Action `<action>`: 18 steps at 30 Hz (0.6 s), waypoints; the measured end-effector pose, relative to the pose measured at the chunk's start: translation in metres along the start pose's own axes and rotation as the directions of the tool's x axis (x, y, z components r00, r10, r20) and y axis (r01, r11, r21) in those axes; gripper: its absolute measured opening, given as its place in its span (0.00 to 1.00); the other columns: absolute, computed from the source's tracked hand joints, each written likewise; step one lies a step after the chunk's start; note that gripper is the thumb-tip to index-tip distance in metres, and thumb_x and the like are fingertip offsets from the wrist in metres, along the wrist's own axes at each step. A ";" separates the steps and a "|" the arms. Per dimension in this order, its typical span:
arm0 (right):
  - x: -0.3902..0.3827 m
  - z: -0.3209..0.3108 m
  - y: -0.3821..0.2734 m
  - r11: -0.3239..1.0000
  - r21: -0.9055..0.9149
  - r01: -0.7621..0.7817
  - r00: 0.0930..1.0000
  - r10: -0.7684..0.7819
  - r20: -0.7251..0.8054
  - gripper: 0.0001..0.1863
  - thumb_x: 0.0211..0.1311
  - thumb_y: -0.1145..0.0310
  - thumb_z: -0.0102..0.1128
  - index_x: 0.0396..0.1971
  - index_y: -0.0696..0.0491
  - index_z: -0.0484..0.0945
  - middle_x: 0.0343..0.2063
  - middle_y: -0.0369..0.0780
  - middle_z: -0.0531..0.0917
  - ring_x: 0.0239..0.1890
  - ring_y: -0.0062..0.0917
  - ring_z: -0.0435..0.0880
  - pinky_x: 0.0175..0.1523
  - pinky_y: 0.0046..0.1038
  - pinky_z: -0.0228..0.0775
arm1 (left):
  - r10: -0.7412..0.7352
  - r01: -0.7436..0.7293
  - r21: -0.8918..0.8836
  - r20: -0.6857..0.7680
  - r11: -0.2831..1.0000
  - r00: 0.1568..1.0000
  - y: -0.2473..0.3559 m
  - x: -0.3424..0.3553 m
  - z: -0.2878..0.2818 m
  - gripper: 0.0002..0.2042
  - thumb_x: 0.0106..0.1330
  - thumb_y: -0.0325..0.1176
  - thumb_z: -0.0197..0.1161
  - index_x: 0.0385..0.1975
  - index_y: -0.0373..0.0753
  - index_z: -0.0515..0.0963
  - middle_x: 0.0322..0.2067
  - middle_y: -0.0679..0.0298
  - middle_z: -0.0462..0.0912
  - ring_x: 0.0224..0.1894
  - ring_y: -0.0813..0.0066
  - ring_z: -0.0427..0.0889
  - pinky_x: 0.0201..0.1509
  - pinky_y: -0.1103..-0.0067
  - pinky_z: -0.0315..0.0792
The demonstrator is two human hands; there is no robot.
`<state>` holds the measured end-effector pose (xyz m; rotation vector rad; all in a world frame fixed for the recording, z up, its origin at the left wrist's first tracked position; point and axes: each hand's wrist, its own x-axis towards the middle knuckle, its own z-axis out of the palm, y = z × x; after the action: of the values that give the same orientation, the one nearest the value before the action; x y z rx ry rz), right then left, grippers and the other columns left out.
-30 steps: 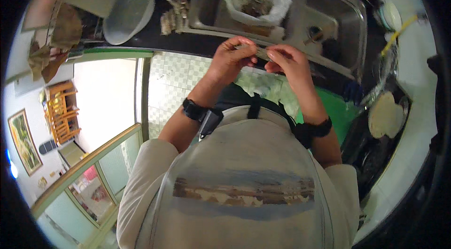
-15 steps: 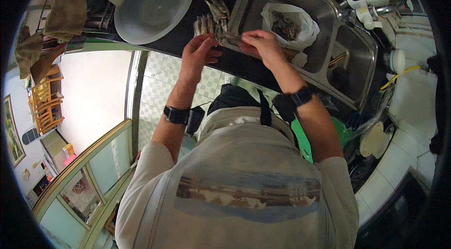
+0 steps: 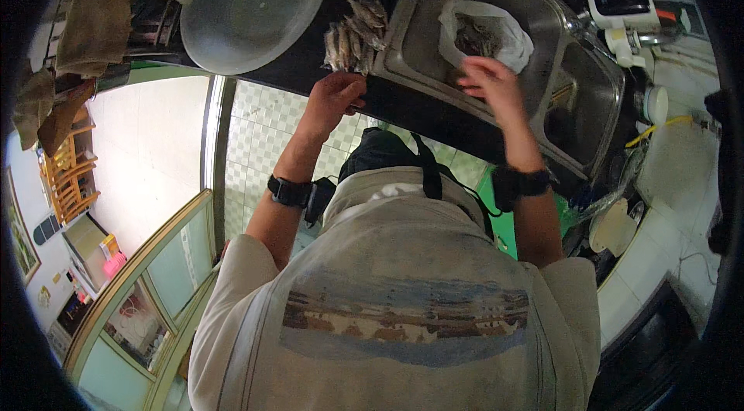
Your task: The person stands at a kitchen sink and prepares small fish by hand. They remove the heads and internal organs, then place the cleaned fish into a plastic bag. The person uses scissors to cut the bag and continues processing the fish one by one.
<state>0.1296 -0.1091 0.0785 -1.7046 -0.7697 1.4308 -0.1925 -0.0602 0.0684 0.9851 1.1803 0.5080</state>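
Small fish (image 3: 355, 35), silvery brown, lie bunched on the black counter left of the sink. My left hand (image 3: 339, 93) is at their near end by the counter edge, fingers curled together; what they hold, if anything, is hidden. Over the near side of the sink (image 3: 422, 31), my right hand (image 3: 494, 84) has its fingers apart and nothing visible in them. It is close to a white plastic bag (image 3: 515, 43) standing open in the larger basin. Inside the bag lies a heap of more small dark fish (image 3: 477, 37).
A large pale translucent basin (image 3: 252, 15) sits on the counter at left. Beyond the sink's right side stands a white faucet device (image 3: 620, 12). Brown cloths (image 3: 97, 19) hang at far left. Below the counter at right is a green thing (image 3: 504, 213).
My right hand has moved away from my left, rightward over the sink toward the bag. My left hand has stayed near the fish, its fingers now more curled.
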 end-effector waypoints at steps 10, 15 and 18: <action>-0.163 -0.255 0.153 0.905 -0.343 -0.251 0.660 -0.099 -0.745 0.13 0.57 0.64 0.67 0.39 0.55 0.84 0.29 0.40 0.85 0.26 0.22 0.82 0.30 0.26 0.74 | -0.047 -0.034 0.225 0.343 0.974 0.938 0.012 0.020 0.148 0.15 0.64 0.35 0.63 0.48 0.36 0.77 0.35 0.63 0.83 0.36 0.79 0.81 0.36 0.82 0.73; -0.176 -0.255 0.174 0.926 -0.202 -0.320 0.687 0.080 -0.722 0.26 0.49 0.49 0.72 0.37 0.58 0.84 0.31 0.43 0.86 0.34 0.29 0.84 0.42 0.28 0.74 | -0.097 -0.082 0.305 0.531 0.949 0.842 -0.010 0.024 0.249 0.11 0.62 0.31 0.64 0.42 0.34 0.79 0.30 0.65 0.82 0.32 0.81 0.79 0.31 0.82 0.73; -0.187 -0.257 0.169 0.909 -0.141 -0.392 0.737 0.218 -0.640 0.30 0.46 0.45 0.72 0.35 0.60 0.84 0.30 0.44 0.85 0.35 0.28 0.83 0.43 0.27 0.73 | -0.074 -0.174 0.373 0.563 0.911 0.823 -0.027 0.022 0.302 0.10 0.61 0.34 0.64 0.37 0.35 0.80 0.28 0.61 0.83 0.31 0.74 0.82 0.32 0.78 0.74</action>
<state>0.3422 -0.3979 0.0514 -2.4256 -0.3221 0.8749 0.0913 -0.1682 0.0505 1.4160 0.7198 -0.0235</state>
